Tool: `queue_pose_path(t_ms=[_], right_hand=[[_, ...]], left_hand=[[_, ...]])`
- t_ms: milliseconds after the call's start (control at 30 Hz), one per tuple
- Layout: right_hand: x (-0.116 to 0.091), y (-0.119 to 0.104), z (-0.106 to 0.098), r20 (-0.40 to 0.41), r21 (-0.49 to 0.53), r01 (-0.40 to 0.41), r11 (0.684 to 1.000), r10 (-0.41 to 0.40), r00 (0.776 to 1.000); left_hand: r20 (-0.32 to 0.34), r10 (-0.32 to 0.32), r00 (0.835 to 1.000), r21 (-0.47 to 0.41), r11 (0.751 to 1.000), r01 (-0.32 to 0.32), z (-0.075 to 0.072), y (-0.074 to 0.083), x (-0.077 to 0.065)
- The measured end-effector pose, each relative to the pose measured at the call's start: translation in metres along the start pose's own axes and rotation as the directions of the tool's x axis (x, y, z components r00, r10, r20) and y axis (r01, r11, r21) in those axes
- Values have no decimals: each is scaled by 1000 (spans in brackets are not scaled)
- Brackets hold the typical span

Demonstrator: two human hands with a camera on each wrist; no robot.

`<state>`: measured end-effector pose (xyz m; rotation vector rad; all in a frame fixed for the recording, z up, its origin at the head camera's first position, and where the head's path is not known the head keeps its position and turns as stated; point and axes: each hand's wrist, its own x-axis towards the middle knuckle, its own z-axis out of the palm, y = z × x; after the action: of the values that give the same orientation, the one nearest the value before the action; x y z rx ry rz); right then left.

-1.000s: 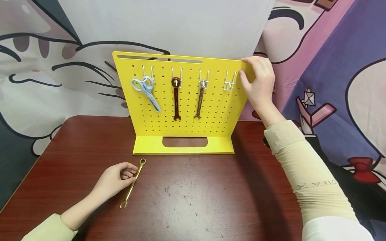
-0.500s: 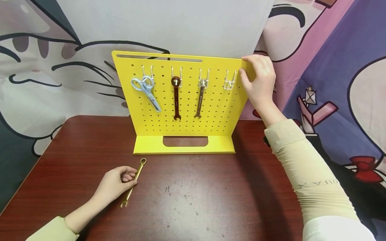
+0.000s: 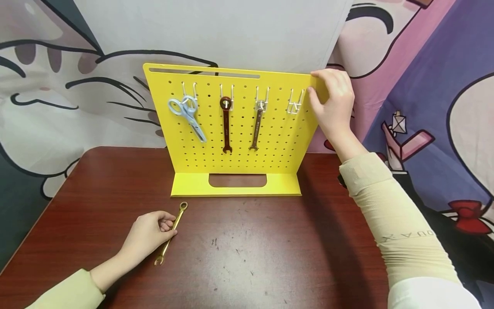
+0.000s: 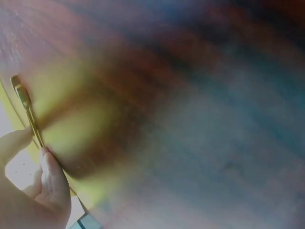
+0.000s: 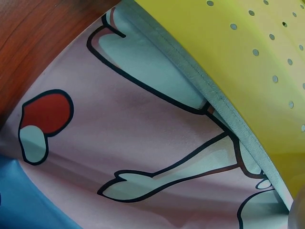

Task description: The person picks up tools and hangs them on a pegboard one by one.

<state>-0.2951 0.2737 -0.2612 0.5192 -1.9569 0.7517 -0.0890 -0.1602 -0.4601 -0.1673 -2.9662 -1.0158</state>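
Note:
In the head view, my left hand (image 3: 144, 236) pinches a gold combination wrench (image 3: 179, 216) by its middle, between thumb and fingers. The ring end points away toward the board and the forked end toward me, close over the table. The left wrist view also has this wrench (image 4: 23, 95), standing out past the fingertips. My right hand (image 3: 333, 98) grips the upper right corner of a yellow pegboard (image 3: 241, 141), thumb on its front face; the other fingers are partly hidden at the edge. The right wrist view takes in part of the pegboard (image 5: 228, 57).
Light blue scissors (image 3: 188, 112), a dark reddish wrench (image 3: 226, 131) and a silver wrench (image 3: 256, 131) hang on white hooks. Another white hook (image 3: 295, 105) sits at the right. The board stands on a brown table (image 3: 247, 253), before a cartoon-printed cloth (image 3: 119, 111).
The left hand's thumb has shifted slightly right along the gold wrench, which has hardly moved. My right hand stays on the board's corner.

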Motion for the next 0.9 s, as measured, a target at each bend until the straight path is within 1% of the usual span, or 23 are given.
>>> queue_pose_path(t_ms=[233,467,600,767,900], right_hand=[[0,0,-1,-4,6,-9,1000,9,1000],[0,-1,0,-4,16,-10,1000,10,1000],[1,-1,0,-4,19,-7,1000,7,1000],[1,-1,0,-4,16,-7,1000,7,1000],[0,-1,0,0,11,-10,1000,10,1000]], left_hand=[[12,-34,999,2,999,34,-2,3,2],[41,-89,995,-56,994,91,-4,2,4],[45,-91,995,-80,992,94,-3,1,4],[51,-73,996,-105,991,78,-5,0,5],[69,-91,993,-113,989,99,-6,0,6]])
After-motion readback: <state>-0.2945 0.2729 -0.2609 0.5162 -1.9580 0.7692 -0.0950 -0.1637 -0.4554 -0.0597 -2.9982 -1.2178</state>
